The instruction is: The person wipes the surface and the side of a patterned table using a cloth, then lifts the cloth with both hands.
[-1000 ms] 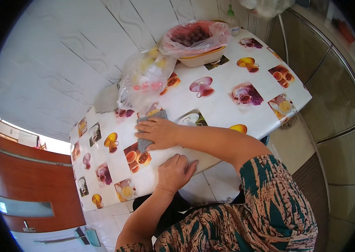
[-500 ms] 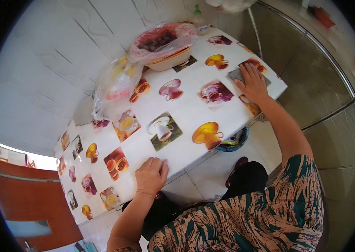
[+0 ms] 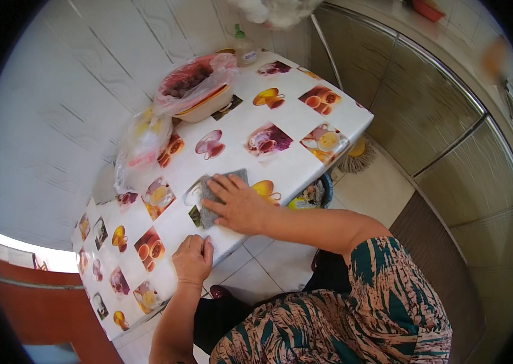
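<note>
My right hand (image 3: 238, 203) lies flat on a grey cloth (image 3: 210, 212), its fingers stretched and spread, pressing it to the table near the front edge. The cloth covers part of a printed cup picture. To its left, my left hand (image 3: 192, 259) rests at the table's front edge with its fingers curled in; nothing shows in it, though its palm is hidden. Both hands are on a white tablecloth (image 3: 232, 130) printed with colourful cups and saucers.
By the wall stand a plastic-lined basin of grapes (image 3: 194, 85), a clear bag (image 3: 141, 148) with something yellow and pink, and a green-topped bottle (image 3: 245, 48). Below the table's front edge are a blue-rimmed bin (image 3: 328, 189) and a mop head (image 3: 356, 161). Cabinets (image 3: 444, 106) line the right.
My right hand has slid the grey cloth from the table's far right corner toward me and left, close to my left hand. The left hand stays at the front edge. The view has shifted.
</note>
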`<state>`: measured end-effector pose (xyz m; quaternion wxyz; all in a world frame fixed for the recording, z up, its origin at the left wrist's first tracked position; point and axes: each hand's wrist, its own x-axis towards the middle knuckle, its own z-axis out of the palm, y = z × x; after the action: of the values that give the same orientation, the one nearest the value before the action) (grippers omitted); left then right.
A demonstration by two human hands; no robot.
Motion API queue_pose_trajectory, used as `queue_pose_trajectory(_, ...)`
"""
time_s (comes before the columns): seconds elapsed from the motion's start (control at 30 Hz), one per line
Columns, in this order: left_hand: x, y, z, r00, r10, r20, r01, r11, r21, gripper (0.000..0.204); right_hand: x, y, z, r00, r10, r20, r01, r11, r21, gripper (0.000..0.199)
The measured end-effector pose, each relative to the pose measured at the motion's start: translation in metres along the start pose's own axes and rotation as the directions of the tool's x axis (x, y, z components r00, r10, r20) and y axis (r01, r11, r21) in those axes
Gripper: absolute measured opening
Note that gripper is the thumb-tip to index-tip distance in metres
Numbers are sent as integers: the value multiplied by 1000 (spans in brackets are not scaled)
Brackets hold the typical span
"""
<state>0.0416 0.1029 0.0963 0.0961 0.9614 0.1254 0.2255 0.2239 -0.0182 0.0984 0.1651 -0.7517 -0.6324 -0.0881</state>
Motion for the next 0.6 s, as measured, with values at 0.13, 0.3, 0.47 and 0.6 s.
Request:
queue_pose_trajectory(0.13,-1,2,-3,1000,4,-20,-4,1000,9,24,-31,79,-13,966,220,-134,-242,955,-174,58)
queue_pose_trajectory(0.3,-2,2,-2,1000,1,-7,-1,1000,19,25,-103,178,-77,747,655,-109,-655,700,-285,59)
queue_pose_trajectory(0.47,0,5,1,999,19,-50,-17,999,27,25,-135,205,-73,662,633,-401,-747,598,-291,57)
queue_pose_trajectory(0.6,-3,2,-1,1000,-7,-23,9,997,78,24,-92,109,-42,871,330,-364,-405,901,-155,52)
